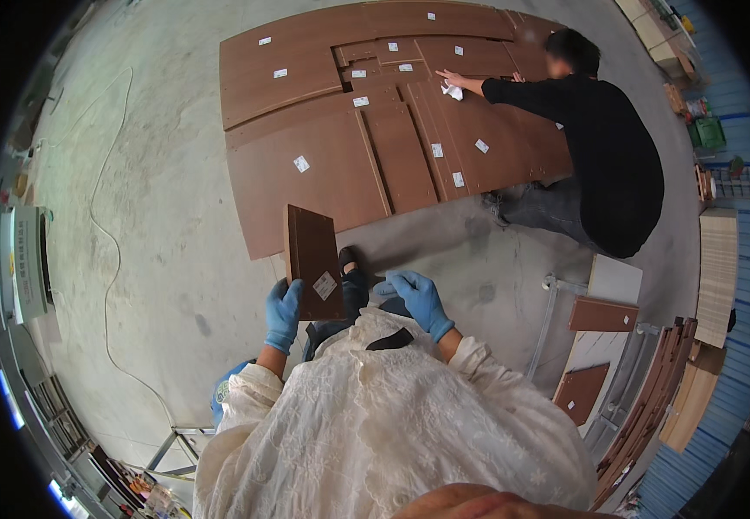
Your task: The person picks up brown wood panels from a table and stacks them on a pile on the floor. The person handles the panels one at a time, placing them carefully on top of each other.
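My left hand (pixel 283 317), in a blue glove, is closed around the lower left edge of a narrow brown wooden panel (pixel 312 251). The panel stands tilted up in front of me, with a white label near its lower end. My right hand (pixel 418 300), also gloved in blue, is held to the right of the panel, apart from it. Its fingers point left and are partly stretched, with no object visible in them. Beyond my feet, many brown panels (pixel 305 186) with white labels lie fitted close together in a large low layer.
At the far right a co-worker in black (pixel 613 156) bends over the panels, one hand near a white crumpled piece (pixel 453 91). A metal rack (pixel 548 320) with brown boards (pixel 604 315) stands at right. A thin cable (pixel 98 212) runs along the floor at left.
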`<state>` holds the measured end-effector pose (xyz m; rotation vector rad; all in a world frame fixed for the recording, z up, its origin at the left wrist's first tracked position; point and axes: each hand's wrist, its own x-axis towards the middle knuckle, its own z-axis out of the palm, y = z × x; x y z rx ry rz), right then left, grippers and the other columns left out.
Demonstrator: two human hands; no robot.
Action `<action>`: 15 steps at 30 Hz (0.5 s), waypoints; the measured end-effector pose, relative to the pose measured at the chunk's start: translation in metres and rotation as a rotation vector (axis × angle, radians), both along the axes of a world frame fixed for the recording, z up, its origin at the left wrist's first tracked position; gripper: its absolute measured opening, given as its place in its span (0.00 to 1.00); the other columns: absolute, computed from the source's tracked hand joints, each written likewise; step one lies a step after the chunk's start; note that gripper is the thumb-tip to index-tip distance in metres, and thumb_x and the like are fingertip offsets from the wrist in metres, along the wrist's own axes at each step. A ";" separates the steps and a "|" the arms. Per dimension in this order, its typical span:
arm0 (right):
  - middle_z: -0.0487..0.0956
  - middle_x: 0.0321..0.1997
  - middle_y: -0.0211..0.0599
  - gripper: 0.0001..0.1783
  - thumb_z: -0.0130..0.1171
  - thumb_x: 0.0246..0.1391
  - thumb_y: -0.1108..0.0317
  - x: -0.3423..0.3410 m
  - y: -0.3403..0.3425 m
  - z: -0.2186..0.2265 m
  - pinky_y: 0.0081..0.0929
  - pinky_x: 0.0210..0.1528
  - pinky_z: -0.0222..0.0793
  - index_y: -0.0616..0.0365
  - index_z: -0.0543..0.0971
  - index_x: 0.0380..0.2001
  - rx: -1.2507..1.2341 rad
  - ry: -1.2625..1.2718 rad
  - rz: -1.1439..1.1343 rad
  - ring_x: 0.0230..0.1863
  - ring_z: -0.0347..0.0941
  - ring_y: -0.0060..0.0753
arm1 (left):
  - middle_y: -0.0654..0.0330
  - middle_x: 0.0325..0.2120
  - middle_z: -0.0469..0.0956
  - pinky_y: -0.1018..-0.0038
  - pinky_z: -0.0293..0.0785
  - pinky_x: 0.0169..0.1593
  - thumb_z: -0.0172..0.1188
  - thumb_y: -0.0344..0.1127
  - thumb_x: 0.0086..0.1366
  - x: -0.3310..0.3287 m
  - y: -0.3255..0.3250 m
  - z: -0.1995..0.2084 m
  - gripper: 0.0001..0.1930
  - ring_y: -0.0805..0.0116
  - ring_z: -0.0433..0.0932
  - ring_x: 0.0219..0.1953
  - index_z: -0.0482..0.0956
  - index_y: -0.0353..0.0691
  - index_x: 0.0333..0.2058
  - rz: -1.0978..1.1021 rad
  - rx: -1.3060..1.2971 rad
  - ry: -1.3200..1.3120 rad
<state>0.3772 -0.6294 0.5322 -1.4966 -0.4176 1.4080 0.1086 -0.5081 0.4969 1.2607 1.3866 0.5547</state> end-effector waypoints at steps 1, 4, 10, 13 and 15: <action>0.86 0.42 0.45 0.18 0.53 0.69 0.61 0.005 0.010 -0.002 0.28 0.46 0.80 0.65 0.78 0.50 0.001 -0.009 -0.014 0.43 0.84 0.33 | 0.56 0.36 0.82 0.73 0.74 0.44 0.60 0.41 0.69 0.007 0.014 0.001 0.21 0.72 0.75 0.38 0.78 0.24 0.47 -0.020 -0.018 0.005; 0.86 0.43 0.46 0.16 0.52 0.69 0.64 0.018 0.032 -0.008 0.27 0.50 0.78 0.67 0.78 0.49 -0.049 0.018 -0.034 0.44 0.84 0.33 | 0.56 0.36 0.82 0.74 0.74 0.44 0.60 0.41 0.70 0.025 0.045 0.005 0.21 0.72 0.75 0.38 0.78 0.24 0.48 -0.080 -0.034 0.010; 0.85 0.44 0.48 0.16 0.51 0.69 0.66 0.045 0.070 -0.021 0.28 0.52 0.77 0.68 0.78 0.49 -0.059 0.011 0.041 0.45 0.83 0.36 | 0.58 0.37 0.82 0.74 0.73 0.44 0.60 0.41 0.70 0.058 0.082 0.004 0.21 0.73 0.75 0.38 0.77 0.24 0.49 -0.055 -0.059 0.035; 0.86 0.42 0.45 0.16 0.53 0.68 0.64 0.062 0.084 -0.034 0.27 0.50 0.78 0.67 0.79 0.48 -0.095 0.087 -0.003 0.43 0.84 0.35 | 0.57 0.37 0.82 0.74 0.73 0.44 0.60 0.41 0.70 0.076 0.092 0.003 0.21 0.73 0.75 0.38 0.78 0.24 0.48 -0.031 -0.057 0.046; 0.86 0.41 0.44 0.16 0.53 0.68 0.64 0.078 0.094 -0.046 0.27 0.50 0.78 0.67 0.79 0.47 -0.084 0.106 0.002 0.42 0.84 0.34 | 0.57 0.36 0.82 0.74 0.73 0.44 0.60 0.41 0.70 0.091 0.097 0.002 0.20 0.73 0.76 0.38 0.78 0.24 0.47 -0.034 -0.028 0.080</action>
